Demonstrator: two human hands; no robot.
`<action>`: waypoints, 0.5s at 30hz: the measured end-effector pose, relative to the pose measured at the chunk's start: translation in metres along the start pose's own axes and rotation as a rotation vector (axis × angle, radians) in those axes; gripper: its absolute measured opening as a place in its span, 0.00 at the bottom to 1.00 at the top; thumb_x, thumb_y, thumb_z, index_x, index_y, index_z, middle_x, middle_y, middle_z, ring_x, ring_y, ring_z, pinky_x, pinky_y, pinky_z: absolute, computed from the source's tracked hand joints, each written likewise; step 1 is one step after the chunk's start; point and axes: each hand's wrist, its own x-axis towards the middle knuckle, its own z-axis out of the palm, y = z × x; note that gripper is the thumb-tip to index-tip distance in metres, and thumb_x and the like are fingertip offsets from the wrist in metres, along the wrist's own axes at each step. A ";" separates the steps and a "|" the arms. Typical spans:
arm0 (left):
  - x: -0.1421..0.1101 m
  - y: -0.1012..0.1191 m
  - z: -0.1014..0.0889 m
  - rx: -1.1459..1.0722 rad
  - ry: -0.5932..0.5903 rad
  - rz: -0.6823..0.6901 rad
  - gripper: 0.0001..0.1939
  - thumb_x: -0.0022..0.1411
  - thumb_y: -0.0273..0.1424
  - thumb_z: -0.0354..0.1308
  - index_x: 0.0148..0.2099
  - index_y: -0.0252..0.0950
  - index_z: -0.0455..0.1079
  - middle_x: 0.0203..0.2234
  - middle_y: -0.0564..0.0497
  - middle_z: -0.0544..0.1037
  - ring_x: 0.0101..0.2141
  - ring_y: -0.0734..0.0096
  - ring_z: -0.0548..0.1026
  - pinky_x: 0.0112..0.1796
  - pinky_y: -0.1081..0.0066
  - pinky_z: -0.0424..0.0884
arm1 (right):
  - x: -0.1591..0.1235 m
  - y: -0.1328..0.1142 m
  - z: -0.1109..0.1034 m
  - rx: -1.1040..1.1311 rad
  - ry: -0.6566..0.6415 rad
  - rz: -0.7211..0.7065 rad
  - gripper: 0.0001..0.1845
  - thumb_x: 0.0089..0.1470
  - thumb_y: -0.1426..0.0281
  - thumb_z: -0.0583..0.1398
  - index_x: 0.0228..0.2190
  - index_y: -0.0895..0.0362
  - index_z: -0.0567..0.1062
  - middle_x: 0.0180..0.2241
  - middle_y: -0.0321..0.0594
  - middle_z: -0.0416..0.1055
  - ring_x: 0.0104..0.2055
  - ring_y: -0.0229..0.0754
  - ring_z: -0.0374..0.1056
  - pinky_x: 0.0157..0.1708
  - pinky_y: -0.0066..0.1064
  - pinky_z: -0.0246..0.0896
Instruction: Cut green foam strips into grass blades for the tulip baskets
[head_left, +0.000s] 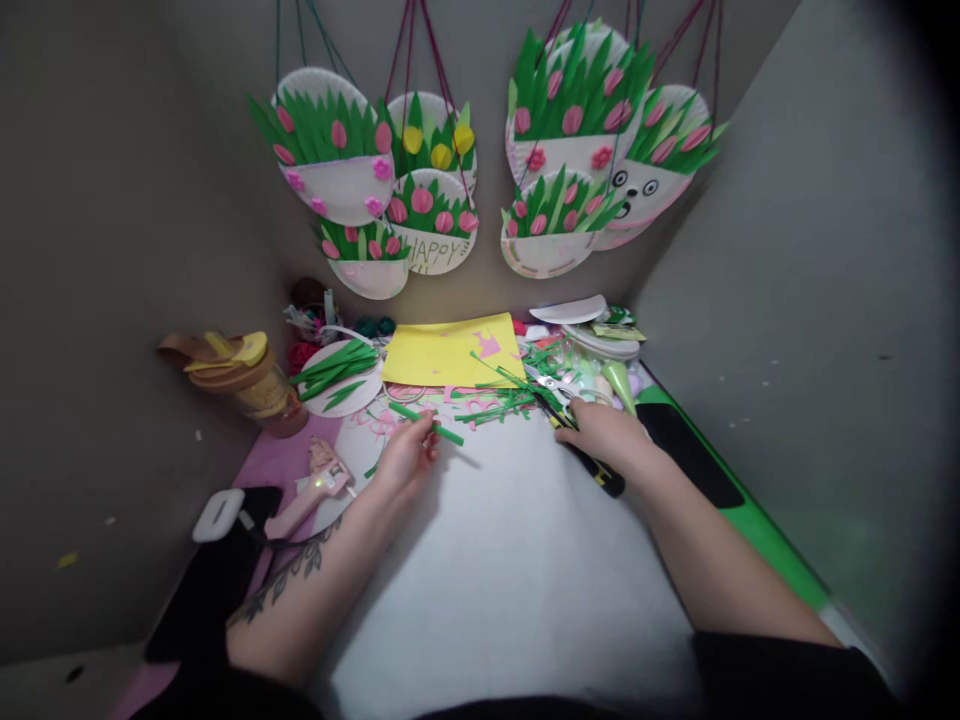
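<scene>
My left hand (409,455) pinches a folded-looking green paper strip (450,434) between thumb and fingers, held above the white work surface. At the right, my right hand (604,432) is closed at the handles of the scissors (553,384); the grip is partly hidden. A black and yellow cutter-like tool (600,472) lies under that hand, slanting toward me. Beyond both hands, green paper scraps (502,400) are heaped beside a yellow paper sheet (454,350). Cut green paper leaves (341,365) rest on a white paper plate (324,399) at the left.
A pink glue gun (315,490) lies left of my forearm, near a white case (218,515) on a dark flat object. Behind it stands a brown cup (262,390). Paper plates with paper tulips (334,190) hang on the back wall. More plates (600,342) are stacked at right.
</scene>
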 end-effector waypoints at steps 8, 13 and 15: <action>-0.003 -0.004 0.002 -0.003 -0.076 0.013 0.11 0.47 0.24 0.68 0.35 0.32 0.73 0.29 0.52 0.76 0.23 0.84 0.69 0.24 0.82 0.66 | -0.009 -0.017 0.003 0.171 0.110 -0.126 0.17 0.52 0.58 0.59 0.37 0.58 0.72 0.36 0.49 0.74 0.39 0.51 0.70 0.33 0.34 0.58; -0.012 -0.015 0.005 0.021 -0.156 -0.046 0.14 0.42 0.22 0.70 0.34 0.32 0.74 0.28 0.52 0.76 0.27 0.80 0.73 0.32 0.79 0.71 | -0.032 -0.065 0.020 0.842 0.106 -0.509 0.15 0.51 0.64 0.60 0.40 0.57 0.72 0.36 0.41 0.73 0.34 0.41 0.67 0.33 0.29 0.59; -0.017 -0.020 0.006 0.066 -0.228 -0.055 0.15 0.43 0.25 0.70 0.36 0.33 0.75 0.30 0.51 0.77 0.29 0.77 0.74 0.34 0.76 0.71 | -0.036 -0.076 0.024 0.999 0.091 -0.532 0.08 0.53 0.67 0.57 0.34 0.56 0.73 0.30 0.37 0.72 0.31 0.39 0.66 0.31 0.27 0.58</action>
